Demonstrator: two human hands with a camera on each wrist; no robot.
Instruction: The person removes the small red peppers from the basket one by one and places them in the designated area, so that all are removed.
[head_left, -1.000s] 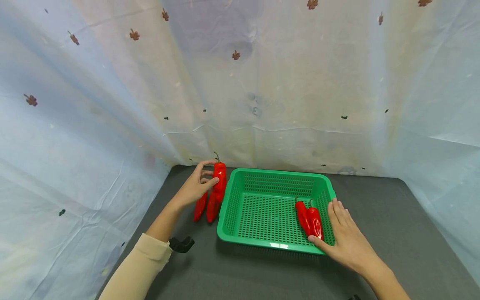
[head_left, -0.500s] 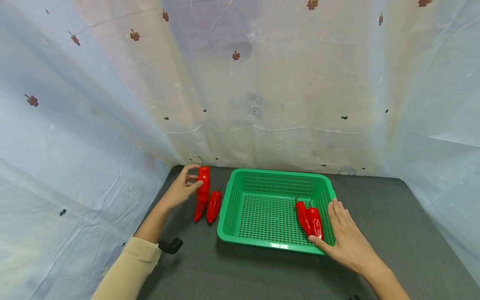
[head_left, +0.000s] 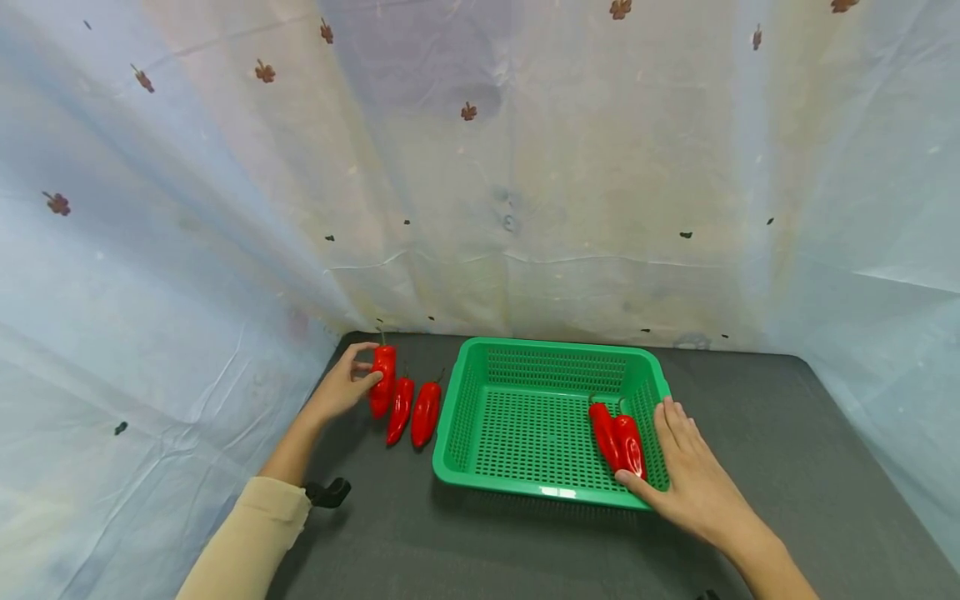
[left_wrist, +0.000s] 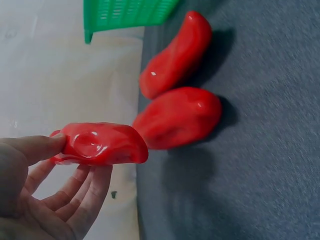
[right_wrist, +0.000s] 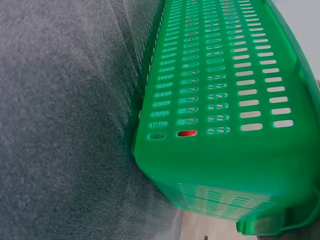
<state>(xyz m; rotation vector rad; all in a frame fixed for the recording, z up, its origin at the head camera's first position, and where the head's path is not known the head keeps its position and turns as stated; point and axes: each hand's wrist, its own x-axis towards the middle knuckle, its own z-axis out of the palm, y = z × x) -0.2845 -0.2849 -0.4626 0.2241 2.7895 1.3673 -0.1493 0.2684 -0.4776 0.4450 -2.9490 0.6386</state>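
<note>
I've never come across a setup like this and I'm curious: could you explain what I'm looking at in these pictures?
Happily. There's no machine arm here, just a person's two bare hands. The wide picture comes from a camera worn on the head, looking forward and down. The other two come from cameras on the wrists, so they look sideways and close.

The left hand has one red pepper in its grip, between thumb and fingers. On the dark surface, two more red peppers lie between that hand and a green basket. Inside the basket, toward its right side, are two peppers. The right hand rests at the basket's right edge, fingers straight.
</note>
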